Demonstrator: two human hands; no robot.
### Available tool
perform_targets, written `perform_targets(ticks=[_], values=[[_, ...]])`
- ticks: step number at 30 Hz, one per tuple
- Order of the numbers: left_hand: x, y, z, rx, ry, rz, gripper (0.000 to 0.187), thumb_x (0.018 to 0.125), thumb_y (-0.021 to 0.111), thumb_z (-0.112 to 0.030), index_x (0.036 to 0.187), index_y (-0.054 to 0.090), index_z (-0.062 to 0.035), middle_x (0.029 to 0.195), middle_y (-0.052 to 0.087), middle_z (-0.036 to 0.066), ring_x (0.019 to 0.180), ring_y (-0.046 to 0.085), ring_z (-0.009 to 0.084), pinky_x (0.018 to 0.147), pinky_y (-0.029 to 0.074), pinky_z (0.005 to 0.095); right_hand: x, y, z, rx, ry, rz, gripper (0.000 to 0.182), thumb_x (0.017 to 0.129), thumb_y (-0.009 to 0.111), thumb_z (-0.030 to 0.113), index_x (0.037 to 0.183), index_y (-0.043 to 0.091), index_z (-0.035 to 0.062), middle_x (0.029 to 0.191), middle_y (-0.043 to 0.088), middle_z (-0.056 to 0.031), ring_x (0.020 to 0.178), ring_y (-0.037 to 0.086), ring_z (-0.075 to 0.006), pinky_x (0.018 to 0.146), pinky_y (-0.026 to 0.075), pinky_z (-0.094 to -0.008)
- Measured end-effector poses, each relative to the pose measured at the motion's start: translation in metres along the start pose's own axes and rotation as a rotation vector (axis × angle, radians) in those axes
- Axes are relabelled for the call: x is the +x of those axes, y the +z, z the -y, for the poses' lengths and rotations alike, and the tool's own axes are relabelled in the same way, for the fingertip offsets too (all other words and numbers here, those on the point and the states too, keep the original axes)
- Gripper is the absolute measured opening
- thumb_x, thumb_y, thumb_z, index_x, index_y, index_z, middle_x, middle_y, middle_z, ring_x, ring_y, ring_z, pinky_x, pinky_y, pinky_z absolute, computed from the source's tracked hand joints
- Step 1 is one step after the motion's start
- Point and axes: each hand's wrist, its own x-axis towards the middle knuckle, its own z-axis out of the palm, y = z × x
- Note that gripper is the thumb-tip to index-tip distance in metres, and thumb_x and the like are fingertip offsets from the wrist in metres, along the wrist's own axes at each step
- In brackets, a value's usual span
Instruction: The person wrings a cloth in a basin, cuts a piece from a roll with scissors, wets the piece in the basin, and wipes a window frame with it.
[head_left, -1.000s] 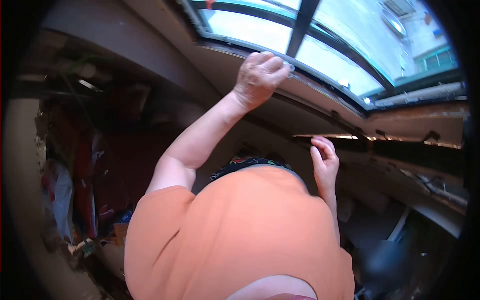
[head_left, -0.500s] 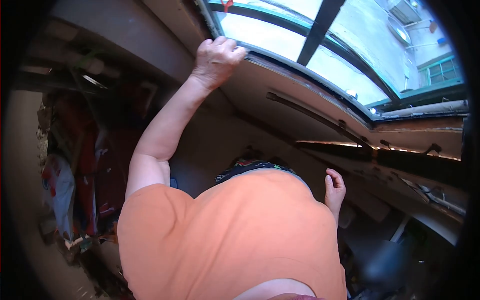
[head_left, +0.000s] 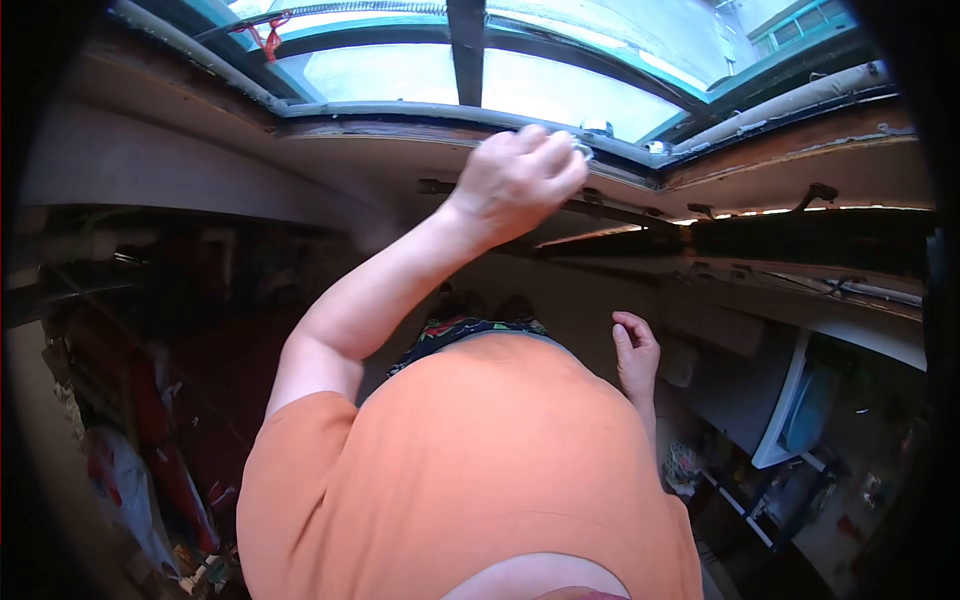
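Note:
My left hand [head_left: 515,185] is closed at the lower edge of the window frame [head_left: 400,112]. A small crumpled whitish-grey thing [head_left: 582,150] shows beyond its fingers; I cannot make out whether it is a wad of cloth or a scrubber. Just past the hand, a small shiny object [head_left: 597,128] sits on the ledge. Low beside my orange shirt [head_left: 480,450], my right hand [head_left: 637,355] hangs with loosely curled fingers, the thumb apart from them. Nothing shows in it.
Dark bars [head_left: 466,60] cross the window, and a red tie [head_left: 268,38] hangs at its left. Below the sill runs a dark rod [head_left: 435,187]. A plastic bag [head_left: 130,490] is at lower left. On the right stands a white-edged surface [head_left: 783,410] with a bluish thing on it.
My left hand has moved right along the window's lower edge, and the view has turned with it. My right hand stays low at my side.

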Motion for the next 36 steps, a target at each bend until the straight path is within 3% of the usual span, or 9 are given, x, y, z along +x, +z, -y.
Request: perform_targets(ticks=[2,7,14,18,21,24,31,33,36], values=[[0.012,0.017,-0.009,0.040,0.037,0.020,0.016,0.067,0.057,-0.012,0.082,0.057,-0.0086,0.075,0.048,0.002,0.071,0.051,0.0159,0.052,0.043,0.0259,-0.002,-0.001,0.001,0.000,0.001,-0.003,0.013,0.083,0.056,0.003,0.095,0.061,0.0021,0.102,0.056,-0.0052,0.093,0.054,-0.0126,0.082,0.044,-0.0238],[0.008,-0.002,-0.001,0.132,0.025,0.195,0.012,0.067,0.056,-0.010,0.080,0.057,-0.0077,0.075,0.049,0.003,0.073,0.053,0.0161,0.050,0.044,0.0269,-0.006,-0.012,-0.009,-0.024,0.019,-0.014,0.013,0.083,0.056,0.003,0.095,0.061,0.0020,0.101,0.056,-0.0051,0.093,0.054,-0.0125,0.081,0.044,-0.0237],[-0.011,-0.050,0.032,0.383,-0.148,0.445,0.014,0.070,0.056,-0.006,0.084,0.058,-0.0083,0.075,0.051,0.006,0.074,0.058,0.0207,0.053,0.049,0.0314,-0.024,-0.044,-0.038,0.063,0.092,-0.132,0.014,0.084,0.056,0.005,0.096,0.061,0.0004,0.098,0.056,-0.0042,0.091,0.053,-0.0107,0.081,0.042,-0.0228],[0.017,-0.028,-0.018,0.089,-0.094,0.277,0.023,0.072,0.057,-0.008,0.095,0.060,-0.0117,0.079,0.054,0.007,0.073,0.058,0.0209,0.053,0.050,0.0306,-0.024,-0.052,-0.045,0.080,0.079,-0.159,0.016,0.086,0.056,0.009,0.099,0.060,0.0004,0.094,0.060,-0.0029,0.088,0.053,-0.0087,0.081,0.041,-0.0219],[0.046,0.022,-0.058,-0.064,0.061,0.027,0.021,0.069,0.057,-0.009,0.089,0.059,-0.0082,0.073,0.049,0.003,0.065,0.054,0.0168,0.046,0.045,0.0263,-0.023,-0.049,-0.041,0.129,0.062,-0.139,0.014,0.084,0.056,0.005,0.096,0.060,-0.0004,0.097,0.057,-0.0045,0.090,0.053,-0.0110,0.081,0.042,-0.0235],[0.054,0.049,-0.067,-0.043,0.079,0.041,0.014,0.068,0.055,-0.010,0.080,0.057,-0.0054,0.073,0.048,0.003,0.067,0.052,0.0159,0.049,0.044,0.0268,-0.022,-0.046,-0.046,0.015,0.041,-0.126,0.014,0.084,0.056,0.005,0.096,0.060,-0.0007,0.097,0.057,-0.0051,0.091,0.053,-0.0116,0.081,0.042,-0.0242],[0.038,0.018,-0.047,0.159,-0.038,0.247,0.006,0.068,0.055,-0.007,0.073,0.056,-0.0050,0.072,0.051,0.006,0.068,0.055,0.0187,0.050,0.047,0.0285,-0.030,-0.050,-0.049,0.095,0.086,-0.098,0.015,0.084,0.056,0.006,0.097,0.060,-0.0008,0.095,0.058,-0.0046,0.087,0.053,-0.0105,0.078,0.042,-0.0228],[0.029,-0.004,-0.030,0.231,-0.109,0.345,0.004,0.068,0.056,-0.005,0.072,0.056,-0.0051,0.071,0.052,0.007,0.068,0.056,0.0199,0.051,0.048,0.0292,-0.034,-0.056,-0.048,0.064,0.108,-0.134,0.015,0.084,0.056,0.006,0.097,0.060,-0.0006,0.093,0.059,-0.0041,0.086,0.053,-0.0101,0.077,0.042,-0.0224],[0.017,-0.029,-0.009,0.233,-0.157,0.271,0.013,0.069,0.058,-0.006,0.082,0.061,-0.0094,0.074,0.052,0.005,0.070,0.056,0.0192,0.051,0.047,0.0292,-0.039,-0.060,-0.054,0.069,0.102,-0.169,0.015,0.085,0.056,0.007,0.097,0.060,-0.0005,0.092,0.060,-0.0037,0.084,0.054,-0.0097,0.078,0.042,-0.0224]])
